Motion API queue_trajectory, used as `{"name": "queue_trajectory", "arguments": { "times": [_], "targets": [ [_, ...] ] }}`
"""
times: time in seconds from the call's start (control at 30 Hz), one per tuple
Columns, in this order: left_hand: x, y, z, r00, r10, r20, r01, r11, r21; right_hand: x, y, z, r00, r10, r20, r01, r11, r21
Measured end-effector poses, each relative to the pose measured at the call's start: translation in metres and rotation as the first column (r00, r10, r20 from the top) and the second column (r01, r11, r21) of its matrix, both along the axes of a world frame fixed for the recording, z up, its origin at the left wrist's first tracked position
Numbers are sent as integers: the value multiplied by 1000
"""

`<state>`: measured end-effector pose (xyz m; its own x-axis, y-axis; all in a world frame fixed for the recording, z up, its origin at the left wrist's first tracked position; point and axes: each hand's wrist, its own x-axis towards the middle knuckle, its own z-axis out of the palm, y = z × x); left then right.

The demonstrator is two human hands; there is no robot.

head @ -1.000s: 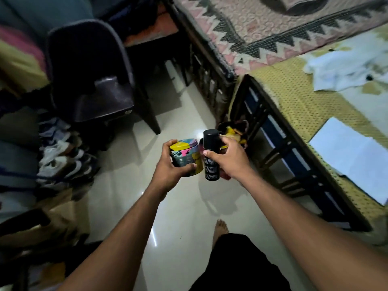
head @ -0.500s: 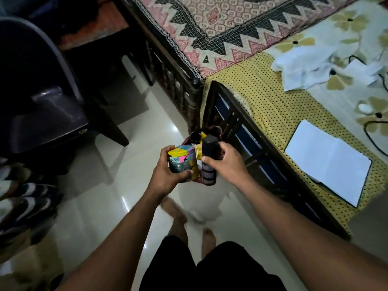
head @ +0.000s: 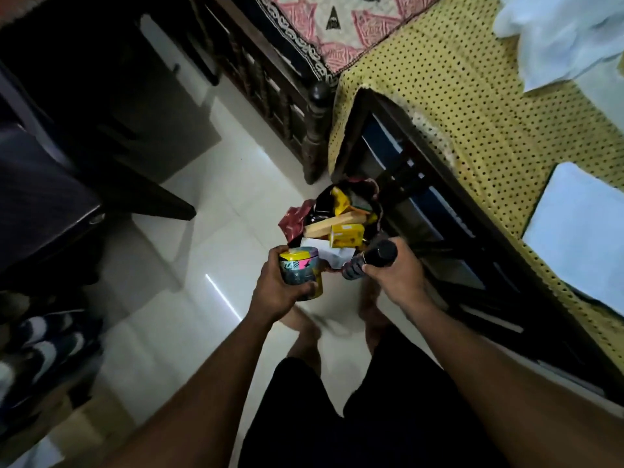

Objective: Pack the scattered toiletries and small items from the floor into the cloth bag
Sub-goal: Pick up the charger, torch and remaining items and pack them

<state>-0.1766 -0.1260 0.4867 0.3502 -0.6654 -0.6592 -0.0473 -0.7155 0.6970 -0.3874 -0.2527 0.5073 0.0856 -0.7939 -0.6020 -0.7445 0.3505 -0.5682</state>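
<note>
The cloth bag [head: 351, 211] stands open on the pale floor [head: 189, 251], beside the dark bed frame [head: 439, 211], holding yellow boxes [head: 346, 235] and what seems a white paper. Just above its mouth, the left hand [head: 280, 292] grasps a colourful round tin [head: 299, 271], and the right hand [head: 395, 275] grasps a black spray can [head: 371, 260], tilted.

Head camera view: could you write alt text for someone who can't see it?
Standing over an open cloth bag of small boxes on the floor, a person holds a colourful jar in the left hand and a black spray can in the right hand, beside a bed.
</note>
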Motion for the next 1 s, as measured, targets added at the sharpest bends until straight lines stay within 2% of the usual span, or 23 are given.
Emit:
{"name": "queue_trajectory", "arguments": {
  "times": [0.3, 0.37, 0.43, 0.5, 0.57, 0.67, 0.73, 0.87, 1.0],
  "targets": [
    [1, -49, -101, 986, 142, 83, -148, 986, 71, 48, -78, -139, 994, 19, 104, -33, 990, 136],
    [2, -57, -119, 982, 158, 101, -168, 982, 92, 51, -81, -168, 993, 40, 115, -71, 959, 274],
    [5, -64, -134, 981, 153, 121, -165, 981, 99, 41, -73, -189, 988, 128, 90, -155, 872, 465],
    [4, -74, -147, 982, 135, 130, -150, 982, 112, 19, -67, -209, 966, 258, 35, -242, 840, 486],
    [3, -87, -157, 985, 96, 143, -113, 987, 114, -2, -66, -218, 951, 310, -25, -266, 854, 448],
    [-1, -110, -164, 981, 4, 195, -26, 994, 108, -20, -73, -213, 973, 231, 16, -217, 888, 404],
    [-7, -126, -167, 967, -112, 229, 91, 991, 103, -29, -78, -211, 972, 236, 18, -224, 891, 396],
    [-24, -153, -164, 863, -404, 304, 381, 915, 136, -33, -89, -212, 972, 229, 43, -229, 901, 368],
    [-33, -169, -168, 768, -522, 371, 494, 851, 177, -20, -93, -205, 965, 241, 107, -262, 922, 284]
  ]
}}
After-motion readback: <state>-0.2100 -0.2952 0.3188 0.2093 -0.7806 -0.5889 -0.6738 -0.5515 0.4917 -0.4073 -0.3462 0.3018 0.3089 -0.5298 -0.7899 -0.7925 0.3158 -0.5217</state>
